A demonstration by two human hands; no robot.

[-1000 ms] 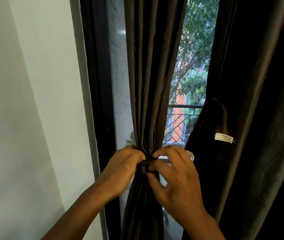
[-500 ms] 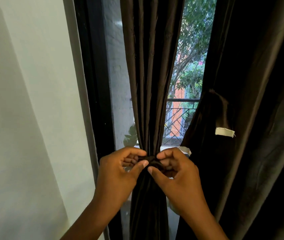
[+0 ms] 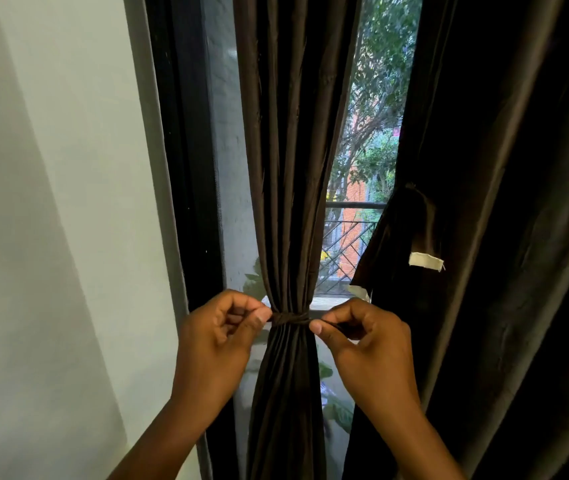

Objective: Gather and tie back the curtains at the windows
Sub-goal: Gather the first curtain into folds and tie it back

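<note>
You are now pulling outward with both hands, where half a second ago they were pressed together over the front of the bundle, working the wrap. Your left hand (image 3: 220, 336) is pinching one end of the thin dark brown fabric tie band (image 3: 290, 319) between thumb and forefinger, just left of the bundle; your right hand (image 3: 366, 336) is pinching the other end the same way, just to the right. Both grips are clamped on the tie's ends, the remaining fingers curled in and carrying nothing.

The narrow dark brown pleated curtain panel (image 3: 291, 168) is hanging in front of the window pane (image 3: 227, 168), beside the black window frame (image 3: 186, 150), and is being cinched into a tight waist at the level of your hands. The band is sitting wrapped around that waist, now uncovered and visible as a crossed wrap; below it the folds are flaring out again.

Judgement: the separation of the hands indicates the knot is being drawn tight, so the gathering is done on this panel and the tying is in its closing stage. Whether the knot is locking cannot be confirmed from this view.

The wide dark brown curtain (image 3: 501, 237) to the right, carrying a small white sewn-on label (image 3: 425, 261), is hanging loose and appears not yet tied.
</note>
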